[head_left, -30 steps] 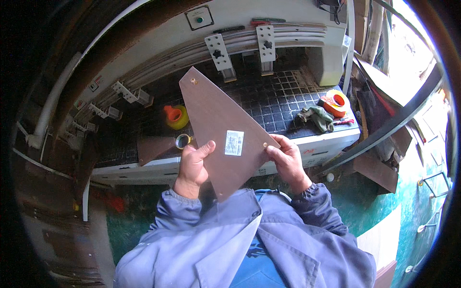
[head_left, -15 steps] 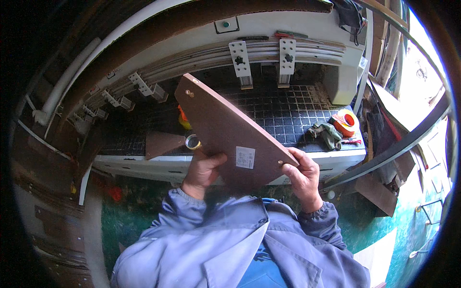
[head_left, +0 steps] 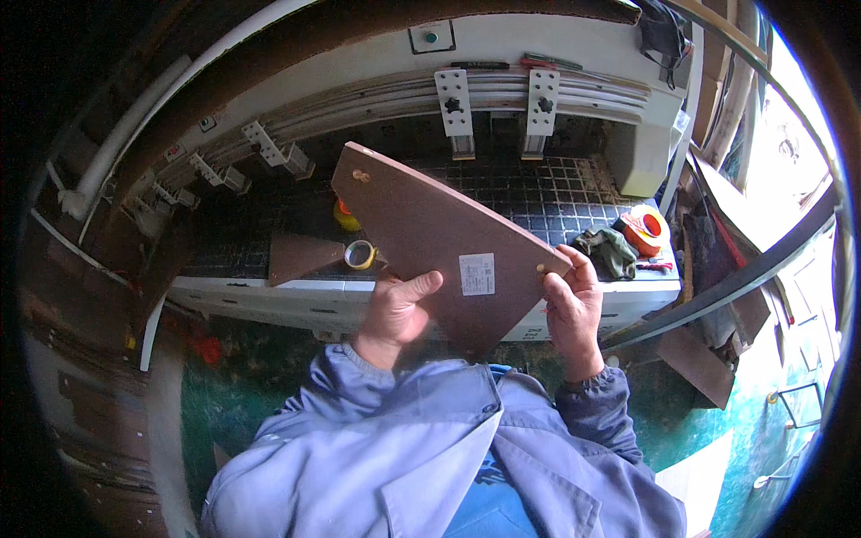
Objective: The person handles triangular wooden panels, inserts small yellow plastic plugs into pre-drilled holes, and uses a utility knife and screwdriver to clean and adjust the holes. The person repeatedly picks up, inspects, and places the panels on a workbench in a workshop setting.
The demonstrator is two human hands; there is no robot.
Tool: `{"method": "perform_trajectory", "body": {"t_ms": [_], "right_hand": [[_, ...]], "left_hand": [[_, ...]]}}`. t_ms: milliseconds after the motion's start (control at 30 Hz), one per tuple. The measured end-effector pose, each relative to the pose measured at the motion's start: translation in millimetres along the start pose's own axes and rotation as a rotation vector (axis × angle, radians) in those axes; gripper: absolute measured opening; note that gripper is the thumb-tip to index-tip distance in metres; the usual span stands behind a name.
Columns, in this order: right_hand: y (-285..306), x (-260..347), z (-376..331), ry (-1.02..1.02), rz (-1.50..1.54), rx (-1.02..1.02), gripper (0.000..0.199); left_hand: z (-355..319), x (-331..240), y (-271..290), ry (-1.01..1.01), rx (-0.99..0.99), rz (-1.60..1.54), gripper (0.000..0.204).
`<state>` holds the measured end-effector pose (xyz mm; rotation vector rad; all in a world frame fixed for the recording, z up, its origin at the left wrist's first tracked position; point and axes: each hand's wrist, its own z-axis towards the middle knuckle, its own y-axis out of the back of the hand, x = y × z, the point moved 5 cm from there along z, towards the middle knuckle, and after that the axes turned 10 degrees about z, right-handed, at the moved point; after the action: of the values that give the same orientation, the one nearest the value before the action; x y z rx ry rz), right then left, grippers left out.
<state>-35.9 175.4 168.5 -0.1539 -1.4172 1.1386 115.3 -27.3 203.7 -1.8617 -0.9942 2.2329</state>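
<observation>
A brown wooden panel point(head_left: 421, 220) is held up and tilted before me, with a white label point(head_left: 477, 274) on its face. Round brass-coloured fittings sit near its upper left corner and its right corner. My left hand point(head_left: 399, 309) grips the panel's lower left edge, thumb on the face and fingers hidden behind. At the right corner my right hand point(head_left: 576, 300) pinches the panel, its thumb close beside the fitting there. Just beyond my left hand, a roll of tape point(head_left: 360, 255) stands on the machine bed next to a smaller brown board piece point(head_left: 303, 257).
A long white machine with a black gridded bed point(head_left: 574, 193) runs across ahead. White clamp brackets point(head_left: 454, 103) hang over it. On its right end lie an orange tape roll point(head_left: 642, 230) and a dark green cloth point(head_left: 608, 253). Brown boards point(head_left: 695, 368) lean at the right.
The panel has shifted slightly right and tilted a little. My left thumb has slid along its edge, pointing more upward. Both hands still hold it.
</observation>
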Motion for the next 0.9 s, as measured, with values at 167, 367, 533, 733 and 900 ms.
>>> {"method": "perform_trajectory", "body": {"t_ms": [167,367,533,733,900], "right_hand": [[1,-27,-10,-0.203,-0.081,0.037,0.056],[-17,-52,-28,-0.192,-0.09,0.012,0.042],[-7,-48,-29,-0.119,-0.011,-0.133,0.029],[17,-30,-32,-0.087,-0.082,-0.165,0.035],[35,-30,-37,-0.101,-0.13,-0.173,0.041]], "left_hand": [[0,7,-3,-0.027,-0.081,-0.043,0.048],[-1,18,-8,-0.059,-0.105,0.031,0.054],[-5,11,-12,-0.06,0.053,0.081,0.064],[-1,-47,31,-0.255,0.08,0.267,0.037],[-8,-78,46,-0.398,-0.059,0.217,0.02]]}}
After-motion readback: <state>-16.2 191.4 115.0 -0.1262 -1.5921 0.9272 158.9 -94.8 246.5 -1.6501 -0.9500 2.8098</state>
